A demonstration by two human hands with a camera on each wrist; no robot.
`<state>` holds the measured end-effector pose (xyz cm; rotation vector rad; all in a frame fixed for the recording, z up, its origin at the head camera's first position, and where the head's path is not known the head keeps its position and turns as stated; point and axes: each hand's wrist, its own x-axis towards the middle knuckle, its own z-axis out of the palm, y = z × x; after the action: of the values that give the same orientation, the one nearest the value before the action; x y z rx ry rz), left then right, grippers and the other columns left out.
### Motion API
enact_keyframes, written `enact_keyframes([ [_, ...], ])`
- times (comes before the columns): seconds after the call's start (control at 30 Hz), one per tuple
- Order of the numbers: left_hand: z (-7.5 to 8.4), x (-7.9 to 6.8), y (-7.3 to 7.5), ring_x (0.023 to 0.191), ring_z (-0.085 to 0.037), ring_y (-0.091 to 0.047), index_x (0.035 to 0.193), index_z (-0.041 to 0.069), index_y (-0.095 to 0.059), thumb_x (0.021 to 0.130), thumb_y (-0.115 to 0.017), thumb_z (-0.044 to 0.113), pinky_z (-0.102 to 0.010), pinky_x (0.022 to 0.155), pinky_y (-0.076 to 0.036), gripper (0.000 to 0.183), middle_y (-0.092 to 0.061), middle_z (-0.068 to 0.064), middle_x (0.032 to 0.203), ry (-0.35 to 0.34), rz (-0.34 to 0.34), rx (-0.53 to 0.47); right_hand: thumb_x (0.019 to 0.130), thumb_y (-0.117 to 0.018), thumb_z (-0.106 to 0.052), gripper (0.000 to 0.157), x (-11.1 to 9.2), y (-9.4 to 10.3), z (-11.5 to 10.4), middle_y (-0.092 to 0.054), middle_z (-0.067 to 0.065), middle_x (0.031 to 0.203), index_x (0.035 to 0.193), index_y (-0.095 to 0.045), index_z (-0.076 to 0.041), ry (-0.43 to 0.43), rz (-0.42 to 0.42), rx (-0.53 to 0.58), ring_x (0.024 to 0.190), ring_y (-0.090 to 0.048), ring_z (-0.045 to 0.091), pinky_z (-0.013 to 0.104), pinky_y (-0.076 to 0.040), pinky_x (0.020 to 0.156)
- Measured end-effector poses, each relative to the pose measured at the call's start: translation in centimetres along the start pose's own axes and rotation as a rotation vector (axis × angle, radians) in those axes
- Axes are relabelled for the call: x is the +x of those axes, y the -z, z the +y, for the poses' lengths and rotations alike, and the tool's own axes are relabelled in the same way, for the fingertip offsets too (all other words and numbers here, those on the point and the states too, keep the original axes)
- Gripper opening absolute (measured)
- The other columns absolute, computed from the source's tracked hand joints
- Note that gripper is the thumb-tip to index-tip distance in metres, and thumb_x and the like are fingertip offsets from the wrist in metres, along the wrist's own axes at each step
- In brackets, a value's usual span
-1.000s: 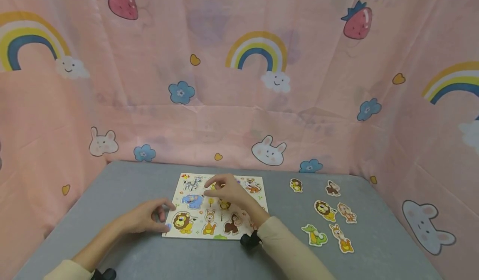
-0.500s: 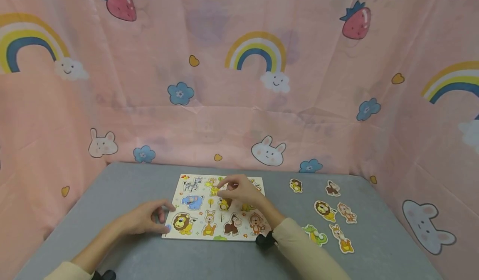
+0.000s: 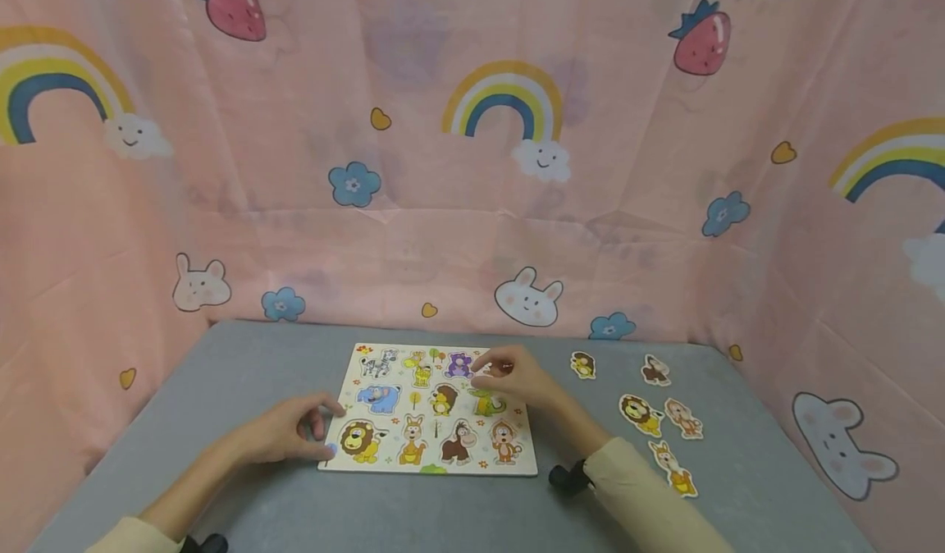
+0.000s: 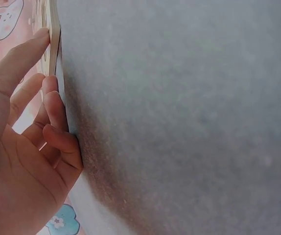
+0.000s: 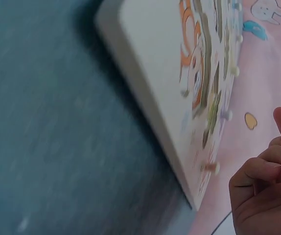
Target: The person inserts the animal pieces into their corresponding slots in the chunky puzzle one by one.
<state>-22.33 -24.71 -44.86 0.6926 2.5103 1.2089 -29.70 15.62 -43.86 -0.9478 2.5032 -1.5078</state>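
A white wooden animal puzzle board [image 3: 472, 469] lies flat on the table, with pictures such as a purple bear [image 3: 459, 364] and a crocodile [image 3: 487, 402]. My left hand [image 3: 280, 430] touches its left side, thumb and forefinger spread along the edge. In the left wrist view, the thumb [image 4: 35, 44] rests against the board's edge [image 4: 55, 44]. My right hand [image 3: 520, 377] hovers over the upper right of the board, covering a picture there. Thumb and forefinger stand apart with nothing between them. Small knobs [image 5: 211, 168] rise from the board in the right wrist view.
Right of the board lie loose animal pieces: a hedgehog [image 3: 583, 365], a gorilla [image 3: 655, 370], a lion [image 3: 641, 415], a monkey [image 3: 683, 418] and a kangaroo [image 3: 673, 468]. The right sleeve [image 3: 642, 487] hides the spot beside the kangaroo. A pink printed curtain [image 3: 406, 274] surrounds the table.
My right hand has moved right across the board, from over the giraffe to the upper right corner. Its sleeve now covers the loose crocodile piece. The left hand has stayed in place.
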Motion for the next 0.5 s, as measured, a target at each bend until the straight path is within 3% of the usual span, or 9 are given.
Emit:
enact_keyframes([
  [0.5, -0.2, 0.0, 0.0, 0.061, -0.011, -0.047, 0.123, 0.003, -0.06, 0.081, -0.087, 0.015, -0.024, 0.054, -0.039, 0.052, -0.054, -0.005, 0.084, -0.022, -0.002, -0.008, 0.093, -0.076, -0.016, 0.025, -3.8, 5.5, -0.3, -0.047, 0.006, 0.069, 0.113, -0.072, 0.0, -0.087, 0.063, -0.073, 0.06, -0.038, 0.014, 0.03, -0.035, 0.056],
])
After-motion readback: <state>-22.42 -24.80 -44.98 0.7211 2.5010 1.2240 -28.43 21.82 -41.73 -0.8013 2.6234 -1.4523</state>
